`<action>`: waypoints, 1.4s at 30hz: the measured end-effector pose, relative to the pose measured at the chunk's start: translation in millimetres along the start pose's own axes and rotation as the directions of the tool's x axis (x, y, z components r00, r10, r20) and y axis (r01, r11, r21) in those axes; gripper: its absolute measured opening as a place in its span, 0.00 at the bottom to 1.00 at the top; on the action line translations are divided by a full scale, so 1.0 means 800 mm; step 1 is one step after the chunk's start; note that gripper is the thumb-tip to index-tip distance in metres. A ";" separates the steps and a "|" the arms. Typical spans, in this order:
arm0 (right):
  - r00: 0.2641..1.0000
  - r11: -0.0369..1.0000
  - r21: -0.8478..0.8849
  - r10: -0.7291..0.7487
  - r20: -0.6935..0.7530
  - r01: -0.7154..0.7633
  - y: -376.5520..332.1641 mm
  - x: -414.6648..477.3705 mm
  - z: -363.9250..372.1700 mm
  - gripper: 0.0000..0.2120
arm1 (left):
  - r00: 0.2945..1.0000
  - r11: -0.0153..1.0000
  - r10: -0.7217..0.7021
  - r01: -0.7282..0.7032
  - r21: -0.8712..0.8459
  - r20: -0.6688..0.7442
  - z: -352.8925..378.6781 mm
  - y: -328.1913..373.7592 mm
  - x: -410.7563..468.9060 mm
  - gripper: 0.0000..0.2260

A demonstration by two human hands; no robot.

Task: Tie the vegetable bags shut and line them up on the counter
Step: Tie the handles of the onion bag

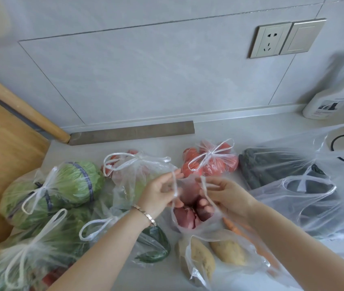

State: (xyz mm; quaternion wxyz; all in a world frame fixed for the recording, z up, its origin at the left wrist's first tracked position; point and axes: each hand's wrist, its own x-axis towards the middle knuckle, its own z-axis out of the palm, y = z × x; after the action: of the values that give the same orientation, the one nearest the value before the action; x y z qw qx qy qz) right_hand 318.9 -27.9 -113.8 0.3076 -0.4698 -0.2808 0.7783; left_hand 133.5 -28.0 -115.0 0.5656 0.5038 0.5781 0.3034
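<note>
My left hand (158, 192) and my right hand (228, 196) each pinch one handle loop of a clear bag of purple-red vegetables (188, 217) at the counter's middle; the bag's mouth gapes between them. Behind it stands a tied bag of tomatoes (211, 160). A tied cabbage bag (55, 185) lies at the left, a bag of leafy greens (28, 255) in front of it. An untied bag of potatoes (215, 257) lies near me. Dark vegetables fill an untied bag (288, 181) at the right.
A wooden board (0, 156) leans at the left edge. A spray bottle (331, 97) stands at the back right beside a black cable (343, 141). A wall socket (270, 39) sits above. A carrot (242, 229) lies under my right forearm. The pale counter (230, 129) runs along the wall.
</note>
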 end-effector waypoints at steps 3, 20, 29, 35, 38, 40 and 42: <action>0.987 0.998 -0.018 0.066 0.144 -0.064 0.005 0.009 0.011 0.11 | 0.984 0.977 0.068 -0.098 0.187 0.163 0.020 -0.007 0.002 0.27; 0.911 0.964 -0.100 0.195 -0.365 -0.246 0.026 0.034 -0.038 0.15 | 0.997 0.988 -0.071 0.071 -0.137 0.007 -0.001 -0.036 0.018 0.10; 0.905 0.913 0.395 0.251 -0.344 -0.103 0.044 0.081 -0.033 0.14 | 0.968 0.900 -0.112 0.004 0.435 0.223 0.008 -0.024 0.024 0.10; 0.889 0.863 -0.446 0.008 -0.458 -0.237 0.038 0.109 -0.042 0.18 | 0.847 0.381 0.029 -0.500 0.777 0.531 -0.003 -0.044 0.023 0.14; 0.880 0.751 -0.570 0.028 -0.475 -0.332 0.047 0.117 -0.050 0.20 | 0.768 0.284 -0.036 -0.606 0.743 0.640 -0.023 -0.088 0.021 0.14; 0.867 0.731 -0.574 0.050 -0.495 -0.370 0.055 0.119 -0.055 0.19 | 0.745 0.265 -0.015 -0.640 0.721 0.667 -0.032 -0.109 0.021 0.12; 0.851 0.752 -0.544 0.041 -0.524 -0.372 0.055 0.119 -0.060 0.19 | 0.769 0.269 0.115 -0.633 0.726 0.628 -0.040 -0.118 0.025 0.10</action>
State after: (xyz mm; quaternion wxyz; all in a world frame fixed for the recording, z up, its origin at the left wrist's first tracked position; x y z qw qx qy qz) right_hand 318.0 21.1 -218.3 0.1016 -0.7517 -0.3826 0.5275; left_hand 83.1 -31.2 -203.4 0.2134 0.9091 0.3513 -0.0676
